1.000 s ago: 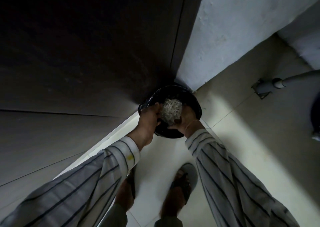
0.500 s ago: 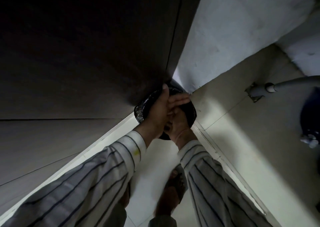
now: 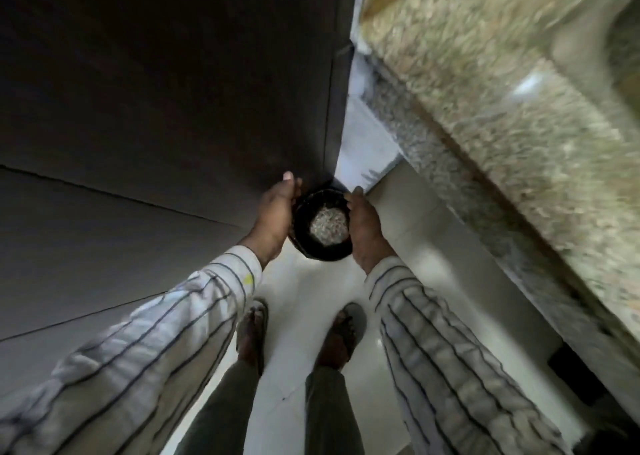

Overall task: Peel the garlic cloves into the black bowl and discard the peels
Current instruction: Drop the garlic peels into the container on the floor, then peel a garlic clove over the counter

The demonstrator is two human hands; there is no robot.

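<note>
Nearest the camera are two striped sleeves (image 3: 145, 343) reaching forward and down, and between them grey trouser legs end in two feet in sandals (image 3: 341, 330) on a pale tiled floor (image 3: 426, 226).

Past the cuffs, the left hand (image 3: 275, 217) and the right hand (image 3: 363, 226) hang on either side of a round black bin (image 3: 303, 219) that stands on the floor below them. The left hand lies against the bin's left edge as seen from above, its fingers (image 3: 289, 180) bent forward with a pale nail showing at the tip; whether they touch or grip the rim cannot be told. The right hand lies along the bin's right edge, its fingers (image 3: 356, 193) mostly straight and pointing away from the body; no object shows in it. Between the two hands, inside the bin, sits a light heap of garlic peels (image 3: 328, 226).

Just beyond the fingertips, the bin is tucked into a corner where a dark cabinet door (image 3: 173, 90) on the left meets a pale wall strip (image 3: 363, 146). Farther right and above, a speckled granite desk (image 3: 502, 90) runs off, blurred.
</note>
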